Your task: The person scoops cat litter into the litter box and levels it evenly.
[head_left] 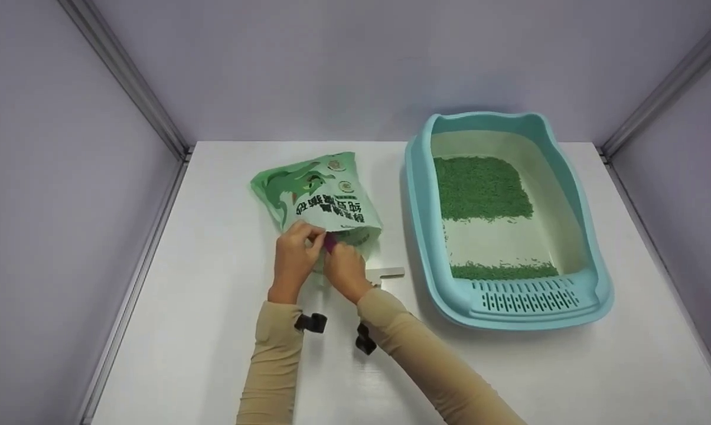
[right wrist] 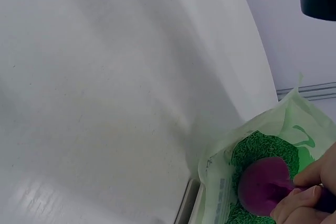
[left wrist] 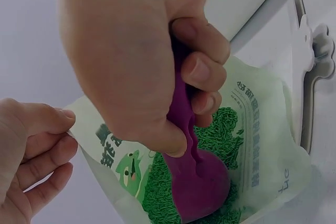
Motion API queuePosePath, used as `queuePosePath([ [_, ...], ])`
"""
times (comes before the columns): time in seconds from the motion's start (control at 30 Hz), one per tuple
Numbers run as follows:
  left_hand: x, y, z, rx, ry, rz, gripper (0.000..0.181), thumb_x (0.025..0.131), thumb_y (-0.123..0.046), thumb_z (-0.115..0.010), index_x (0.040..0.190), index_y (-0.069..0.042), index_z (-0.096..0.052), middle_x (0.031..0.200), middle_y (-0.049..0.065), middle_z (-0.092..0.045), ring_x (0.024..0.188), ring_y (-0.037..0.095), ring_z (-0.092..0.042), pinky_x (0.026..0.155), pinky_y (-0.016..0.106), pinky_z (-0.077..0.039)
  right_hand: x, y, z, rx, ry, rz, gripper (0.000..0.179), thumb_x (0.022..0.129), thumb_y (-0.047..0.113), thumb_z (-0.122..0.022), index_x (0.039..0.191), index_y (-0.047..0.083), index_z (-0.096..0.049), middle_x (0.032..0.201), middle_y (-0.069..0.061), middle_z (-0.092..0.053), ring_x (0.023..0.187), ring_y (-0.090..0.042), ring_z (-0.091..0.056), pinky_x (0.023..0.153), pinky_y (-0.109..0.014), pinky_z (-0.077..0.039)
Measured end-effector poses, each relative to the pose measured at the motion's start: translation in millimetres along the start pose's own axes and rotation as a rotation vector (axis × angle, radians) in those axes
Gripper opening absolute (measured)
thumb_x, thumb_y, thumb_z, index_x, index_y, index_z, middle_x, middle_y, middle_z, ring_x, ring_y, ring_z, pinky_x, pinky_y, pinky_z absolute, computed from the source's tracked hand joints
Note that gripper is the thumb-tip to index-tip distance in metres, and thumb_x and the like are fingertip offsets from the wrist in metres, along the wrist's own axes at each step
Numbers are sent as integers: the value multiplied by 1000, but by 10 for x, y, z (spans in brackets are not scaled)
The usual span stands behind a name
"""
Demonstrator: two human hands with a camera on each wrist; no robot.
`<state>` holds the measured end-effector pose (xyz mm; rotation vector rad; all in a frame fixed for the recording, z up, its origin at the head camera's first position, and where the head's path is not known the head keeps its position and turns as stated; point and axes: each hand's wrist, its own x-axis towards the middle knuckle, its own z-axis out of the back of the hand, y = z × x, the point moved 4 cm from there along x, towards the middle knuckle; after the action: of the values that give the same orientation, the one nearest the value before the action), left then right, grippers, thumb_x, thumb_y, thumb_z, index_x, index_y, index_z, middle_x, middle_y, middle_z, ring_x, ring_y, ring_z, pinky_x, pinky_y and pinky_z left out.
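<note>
A pale green bag of cat litter (head_left: pixel 326 195) lies on the white table with its mouth toward me. Green litter pellets (left wrist: pixel 215 135) fill its inside. My left hand (head_left: pixel 294 255) pinches the upper edge of the bag's mouth between thumb and fingers. With curled fingers my right hand (head_left: pixel 345 268) grips the handle of a purple scoop (left wrist: pixel 202 187). The scoop's head is inside the bag mouth, over the pellets, in both wrist views. From above, most of the scoop is hidden by the bag and my right hand.
A blue litter box (head_left: pixel 417 212) stands to the right; green pellets (head_left: pixel 479 189) cover its far part, with a thin strip near its front grate. Beside the bag mouth lies a pale, flat-handled object (head_left: pixel 386 272), partly behind my right hand. Walls enclose the table.
</note>
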<state>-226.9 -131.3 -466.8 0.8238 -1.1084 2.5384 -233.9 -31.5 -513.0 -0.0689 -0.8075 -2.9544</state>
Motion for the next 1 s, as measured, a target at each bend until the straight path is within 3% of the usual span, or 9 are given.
queuePosePath([
  [0.23,-18,0,-7,-11,16,-6,5,82,2,-69,79,0,-72,73,12,-64,67,22,-66,60,34,-56,30,-39,-41,17,15,-30,22,92,15,-60,87,-4,-70,83,-20,-72,74,-37,-71,62,-47,-56],
  [0.47,-28,-6,-1,4,22,-27,4,82,1,-71,78,-2,-71,73,11,-64,66,20,-64,57,31,-52,81,-66,-79,25,14,-7,24,94,17,-59,88,-5,-69,82,-20,-72,71,-33,-70,60,-45,-56],
  [0.67,-61,16,-20,-12,44,-14,4,83,-1,-70,79,-2,-71,73,12,-64,66,20,-63,58,32,-52,77,-196,-162,-22,-6,-16,21,91,15,-63,84,-4,-67,80,-20,-71,71,-35,-70,60,-45,-56],
  [1.0,-31,56,2,-12,27,-10,4,83,-1,-70,80,-2,-71,74,11,-64,67,20,-63,59,35,-53,103,-268,-210,5,-21,1,21,91,15,-63,85,-5,-65,79,-21,-71,71,-35,-70,59,-46,-55],
])
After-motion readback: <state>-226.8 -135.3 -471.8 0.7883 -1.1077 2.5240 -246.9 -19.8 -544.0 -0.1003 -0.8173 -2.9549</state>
